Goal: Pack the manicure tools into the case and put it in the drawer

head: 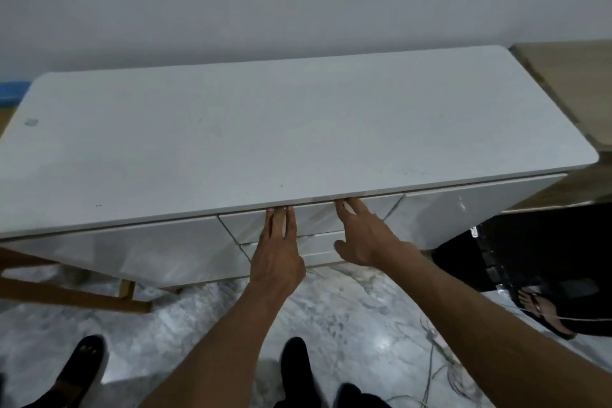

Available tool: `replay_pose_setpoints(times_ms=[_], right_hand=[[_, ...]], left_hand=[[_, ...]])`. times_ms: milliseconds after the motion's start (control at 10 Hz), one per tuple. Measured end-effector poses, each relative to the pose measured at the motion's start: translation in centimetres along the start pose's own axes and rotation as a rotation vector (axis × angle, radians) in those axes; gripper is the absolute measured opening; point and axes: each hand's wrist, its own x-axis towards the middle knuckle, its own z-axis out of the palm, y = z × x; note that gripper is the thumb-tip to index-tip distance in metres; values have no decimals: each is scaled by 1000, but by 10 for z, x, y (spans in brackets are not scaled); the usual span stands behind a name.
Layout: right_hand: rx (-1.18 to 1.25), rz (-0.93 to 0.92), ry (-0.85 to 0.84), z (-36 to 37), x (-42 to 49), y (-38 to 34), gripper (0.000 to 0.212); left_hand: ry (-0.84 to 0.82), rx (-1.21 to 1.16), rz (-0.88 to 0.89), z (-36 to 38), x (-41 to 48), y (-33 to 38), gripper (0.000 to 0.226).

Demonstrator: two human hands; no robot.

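Note:
A white table (298, 129) fills the middle of the view, with a closed white drawer (318, 215) under its front edge. My left hand (278, 248) lies flat on the drawer front, fingers straight and pointing up to the tabletop's lip. My right hand (364, 235) rests flat on the same drawer front a little to the right, fingers spread, thumb out to the left. Neither hand holds anything. No manicure case or tools are in sight.
A second drawer front (318, 248) sits just below the first. Wooden table legs (76, 298) stand at the left. Another person's sandalled foot (546, 311) and dark clothing are at the right, with cables (433, 361) on the marble floor. A wooden surface (576, 83) adjoins at the far right.

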Motion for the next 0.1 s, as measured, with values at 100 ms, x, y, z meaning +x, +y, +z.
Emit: replay_pose_setpoints(times_ms=[100], right_hand=[[77, -84, 123, -53, -19, -3, 40]], left_hand=[[39, -39, 79, -6, -34, -5, 93]])
